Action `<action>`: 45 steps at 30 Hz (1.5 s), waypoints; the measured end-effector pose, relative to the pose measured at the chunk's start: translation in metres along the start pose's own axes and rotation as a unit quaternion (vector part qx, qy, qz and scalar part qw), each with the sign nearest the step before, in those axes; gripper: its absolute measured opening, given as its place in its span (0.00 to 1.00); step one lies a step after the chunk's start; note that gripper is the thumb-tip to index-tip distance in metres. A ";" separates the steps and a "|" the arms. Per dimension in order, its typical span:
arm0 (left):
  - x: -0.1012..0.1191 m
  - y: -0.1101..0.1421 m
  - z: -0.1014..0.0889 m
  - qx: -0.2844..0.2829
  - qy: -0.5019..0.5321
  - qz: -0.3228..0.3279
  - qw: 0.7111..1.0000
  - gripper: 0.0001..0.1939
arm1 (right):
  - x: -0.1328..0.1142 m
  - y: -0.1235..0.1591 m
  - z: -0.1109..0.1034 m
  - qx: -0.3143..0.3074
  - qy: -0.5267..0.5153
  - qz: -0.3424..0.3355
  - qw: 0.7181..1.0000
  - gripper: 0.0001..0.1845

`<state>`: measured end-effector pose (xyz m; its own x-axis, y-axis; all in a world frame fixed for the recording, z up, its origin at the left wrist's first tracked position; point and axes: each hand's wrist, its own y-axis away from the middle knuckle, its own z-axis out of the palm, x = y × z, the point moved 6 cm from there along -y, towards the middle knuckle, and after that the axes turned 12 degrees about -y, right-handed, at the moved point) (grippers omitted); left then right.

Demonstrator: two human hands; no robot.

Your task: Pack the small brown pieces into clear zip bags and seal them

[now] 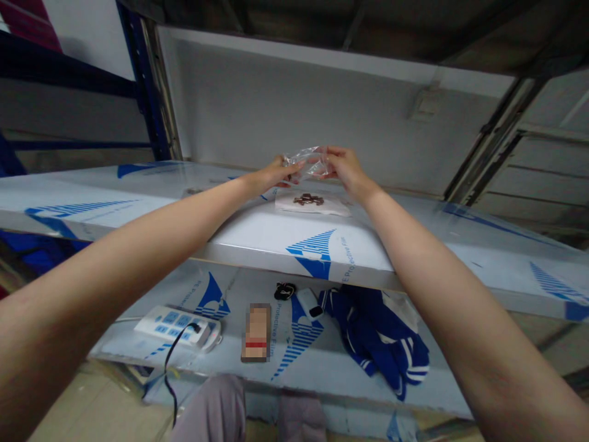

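Observation:
My left hand (276,174) and my right hand (346,170) pinch opposite sides of a clear plastic bag (306,162), holding it up between them. Below the bag, a small heap of brown pieces (308,199) rests on a white sheet (334,207). The sheet lies on a metal shelf covered in blue-printed protective film (276,236). Neither hand touches the heap. The bag's contents, if any, are too hard to make out.
On a lower film-covered shelf (285,374) are a white power strip (177,325) with a black cable, a blurred packet (256,331), a black key fob (285,291), a small white device (309,304), and blue-and-white cloth (381,337). Blue rack uprights (150,80) stand at the left.

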<state>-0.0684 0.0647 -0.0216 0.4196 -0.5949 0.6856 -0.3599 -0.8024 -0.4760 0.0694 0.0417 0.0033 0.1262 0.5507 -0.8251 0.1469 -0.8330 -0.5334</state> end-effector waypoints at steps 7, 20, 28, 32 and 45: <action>0.015 0.009 -0.012 0.034 0.004 -0.010 0.999 0.11 | 0.011 -0.003 -0.006 -0.011 0.005 0.043 0.999 0.20; 0.007 0.004 -0.031 0.134 0.008 -0.045 0.990 0.25 | 0.026 -0.001 -0.019 -0.007 0.106 0.096 0.990 0.08; 0.010 0.004 -0.027 0.049 0.011 0.027 0.998 0.28 | 0.041 -0.004 -0.021 -0.062 0.154 0.119 0.979 0.06; -0.004 -0.002 -0.020 0.009 -0.091 0.018 0.996 0.26 | 0.046 -0.008 -0.022 -0.080 0.134 0.102 0.982 0.07; -0.001 -0.002 -0.007 -0.032 -0.251 0.047 0.966 0.10 | 0.049 -0.011 -0.020 -0.081 0.109 0.093 0.986 0.02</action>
<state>-0.0744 0.0671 -0.0177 0.7273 -0.6265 0.2801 -0.4608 -0.7483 -0.4772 0.0934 0.0786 -0.0280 0.3707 0.4019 -0.8373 0.2533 -0.9111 -0.3252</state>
